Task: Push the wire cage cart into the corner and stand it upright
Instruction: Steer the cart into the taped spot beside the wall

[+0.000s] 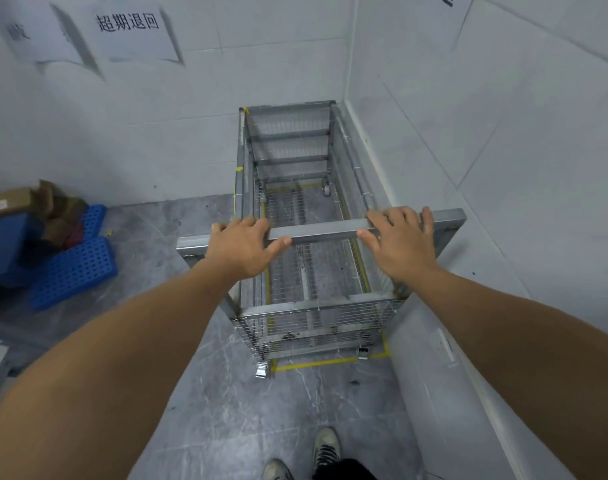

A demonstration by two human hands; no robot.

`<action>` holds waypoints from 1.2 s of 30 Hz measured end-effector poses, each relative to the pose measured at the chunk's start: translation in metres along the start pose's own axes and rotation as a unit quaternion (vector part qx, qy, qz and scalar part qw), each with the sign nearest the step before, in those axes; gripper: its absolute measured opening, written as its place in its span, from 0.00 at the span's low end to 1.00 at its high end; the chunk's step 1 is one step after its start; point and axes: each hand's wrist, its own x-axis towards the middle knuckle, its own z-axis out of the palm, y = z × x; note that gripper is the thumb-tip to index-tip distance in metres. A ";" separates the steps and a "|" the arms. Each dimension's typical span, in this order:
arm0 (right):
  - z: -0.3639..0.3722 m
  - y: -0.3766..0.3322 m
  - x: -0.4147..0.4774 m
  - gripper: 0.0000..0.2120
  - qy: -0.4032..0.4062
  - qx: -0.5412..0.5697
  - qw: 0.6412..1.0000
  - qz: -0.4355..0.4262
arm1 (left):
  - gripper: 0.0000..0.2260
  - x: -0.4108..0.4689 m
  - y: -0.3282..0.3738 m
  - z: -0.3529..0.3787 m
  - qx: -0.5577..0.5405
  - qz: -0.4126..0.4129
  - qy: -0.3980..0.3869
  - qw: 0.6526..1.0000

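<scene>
The wire cage cart is a grey metal frame with mesh sides, open at the top. It stands on its castors inside a yellow tape outline, its far end against the back wall and its right side along the right wall. My left hand grips the near top rail left of its middle, thumb under the bar. On the same rail, right of the middle, my right hand rests with the fingers over the top and the thumb at the bar's near face.
Blue perforated plastic pallets and torn cardboard lie on the floor at the left. White tiled walls meet in the corner behind the cart. Paper signs hang on the back wall. My shoes stand on the grey floor below.
</scene>
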 end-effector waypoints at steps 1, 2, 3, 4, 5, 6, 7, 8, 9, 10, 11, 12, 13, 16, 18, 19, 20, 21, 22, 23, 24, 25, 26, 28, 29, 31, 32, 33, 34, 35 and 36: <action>-0.001 -0.002 0.000 0.22 -0.005 -0.004 1.000 0.002 | 0.28 0.001 -0.003 0.000 0.002 -0.011 0.003 1.000; -0.001 -0.003 0.001 0.22 -0.011 -0.010 1.000 0.003 | 0.30 0.002 -0.004 0.001 0.004 -0.020 0.007 1.000; -0.001 -0.004 0.000 0.21 -0.016 -0.015 1.000 0.003 | 0.32 0.001 -0.005 0.002 0.006 -0.024 0.010 1.000; 0.000 -0.004 -0.001 0.20 -0.015 -0.016 1.000 0.002 | 0.33 0.001 -0.004 0.003 0.008 -0.026 0.013 1.000; 0.001 -0.004 -0.001 0.20 -0.007 -0.016 1.000 0.001 | 0.33 0.001 -0.004 0.003 0.007 -0.025 0.013 1.000; 0.002 -0.004 -0.001 0.20 0.000 -0.015 1.000 -0.001 | 0.33 0.000 -0.003 0.002 0.006 -0.027 0.010 1.000; 0.003 -0.004 -0.001 0.21 0.004 -0.014 1.000 -0.003 | 0.33 0.000 -0.002 0.001 0.004 -0.031 0.006 1.000; 0.004 -0.003 -0.002 0.21 0.007 -0.012 1.000 -0.005 | 0.33 -0.001 -0.001 0.000 0.004 -0.032 0.003 0.999; 0.005 -0.002 -0.002 0.22 0.011 -0.009 1.000 -0.006 | 0.33 -0.001 -0.001 -0.001 0.006 -0.032 0.001 0.999; 0.005 -0.002 -0.002 0.22 0.016 -0.007 1.000 -0.008 | 0.33 -0.001 0.000 -0.001 0.007 -0.032 0.000 0.999; 0.006 -0.002 -0.002 0.22 0.021 -0.005 1.000 -0.009 | 0.33 -0.001 0.000 -0.001 0.005 -0.033 -0.001 0.999; 0.006 -0.002 -0.002 0.22 0.024 -0.003 1.000 -0.011 | 0.33 -0.002 0.000 -0.002 0.003 -0.036 -0.004 0.999; 0.007 -0.002 -0.002 0.21 0.027 -0.003 1.000 -0.012 | 0.33 -0.002 0.000 -0.002 0.001 -0.037 -0.006 0.999; 0.008 -0.001 -0.002 0.21 0.031 -0.004 0.999 -0.012 | 0.32 -0.002 0.001 -0.001 0.003 -0.037 -0.002 0.999; 0.008 0.000 -0.001 0.21 0.028 -0.003 1.000 -0.012 | 0.32 -0.001 0.002 -0.001 0.006 -0.038 0.003 0.999; 0.008 0.001 0.000 0.21 0.027 -0.002 1.000 -0.011 | 0.32 -0.001 0.003 -0.001 0.006 -0.039 0.004 0.999; 0.008 0.002 0.000 0.21 0.028 0.001 1.000 -0.011 | 0.32 -0.001 0.004 -0.001 0.006 -0.041 0.006 0.999; 0.008 0.002 0.000 0.21 0.030 0.002 1.000 -0.010 | 0.32 0.000 0.004 -0.001 0.006 -0.043 0.008 0.999; 0.008 0.002 0.001 0.21 0.033 0.003 0.999 -0.011 | 0.32 0.000 0.004 -0.001 0.006 -0.044 0.009 0.999; 0.008 0.002 0.000 0.21 0.034 0.004 0.999 -0.012 | 0.33 0.000 0.004 -0.001 0.006 -0.045 0.010 0.999; 0.008 0.002 0.000 0.21 0.036 0.005 0.999 -0.014 | 0.33 -0.001 0.004 0.000 0.005 -0.045 0.012 0.999; 0.008 0.002 -0.001 0.20 0.037 0.005 0.999 -0.014 | 0.33 -0.002 0.003 0.001 0.004 -0.044 0.016 0.999; 0.008 0.002 -0.001 0.20 0.039 0.006 0.999 -0.013 | 0.33 -0.002 0.002 0.002 0.004 -0.042 0.021 0.999; 0.008 0.002 -0.001 0.20 0.043 0.007 0.999 -0.014 | 0.32 -0.002 0.002 0.002 0.000 -0.041 0.025 0.999; 0.008 0.002 -0.001 0.20 0.043 0.008 0.999 -0.014 | 0.31 -0.002 0.002 0.001 -0.002 -0.041 0.024 0.999; 0.008 0.003 -0.001 0.20 0.046 0.012 0.999 -0.013 | 0.30 -0.001 0.004 0.000 -0.003 -0.040 0.019 0.999; 0.008 0.003 -0.001 0.20 0.046 0.015 0.999 -0.013 | 0.30 -0.001 0.004 -0.001 -0.004 -0.040 0.018 0.999; 0.008 0.003 -0.001 0.21 0.048 0.018 0.999 -0.012 | 0.30 -0.001 0.005 -0.002 -0.004 -0.040 0.018 0.999; 0.007 0.003 -0.001 0.21 0.049 0.019 0.999 -0.012 | 0.30 -0.001 0.005 -0.003 -0.004 -0.040 0.016 0.999; 0.007 0.003 -0.001 0.21 0.050 0.019 0.998 -0.012 | 0.30 -0.001 0.006 -0.004 -0.005 -0.041 0.013 0.999; 0.008 0.003 -0.001 0.21 0.052 0.019 0.998 -0.012 | 0.30 -0.002 0.006 -0.004 -0.006 -0.041 0.011 0.999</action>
